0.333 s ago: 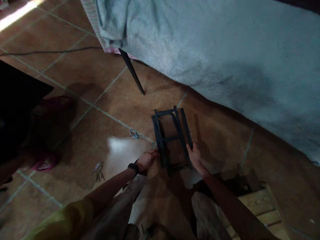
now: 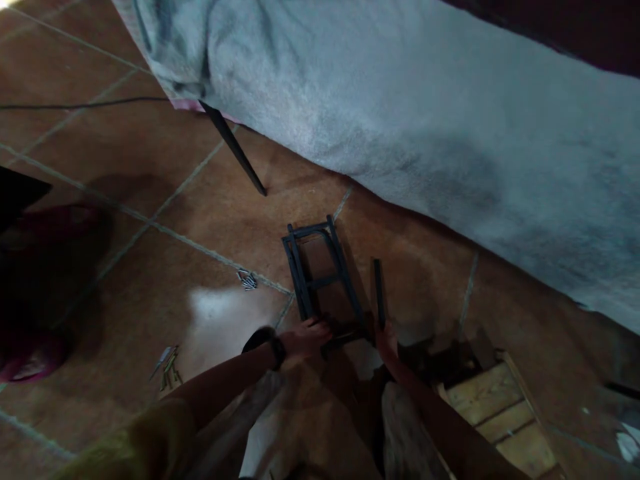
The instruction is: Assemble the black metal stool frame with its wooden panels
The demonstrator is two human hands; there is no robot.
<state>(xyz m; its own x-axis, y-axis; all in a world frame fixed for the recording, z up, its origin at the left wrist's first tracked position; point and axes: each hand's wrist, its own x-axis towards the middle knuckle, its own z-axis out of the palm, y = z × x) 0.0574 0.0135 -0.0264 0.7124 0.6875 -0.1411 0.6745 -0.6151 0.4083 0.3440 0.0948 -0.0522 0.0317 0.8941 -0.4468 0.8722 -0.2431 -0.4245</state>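
A small black metal frame (image 2: 320, 273) lies flat on the brown tiled floor in front of my knees. My left hand (image 2: 307, 337), with a dark watch on its wrist, rests on the frame's near left corner. My right hand (image 2: 386, 341) grips the near end of a separate black bar (image 2: 379, 290) that lies just right of the frame, apart from it. The picture is dim and blurred, so finger detail is hard to make out.
A bed with a grey blanket (image 2: 425, 120) fills the top and right, with its thin black leg (image 2: 234, 148) behind the frame. Loose screws (image 2: 167, 365) and a small metal clip (image 2: 247, 279) lie on the floor at left. A wooden pallet (image 2: 500, 413) is at lower right.
The black bar has come away from the frame's right side and now lies apart from it in my right hand. My left hand has shifted onto the frame's near corner. The view swung right.
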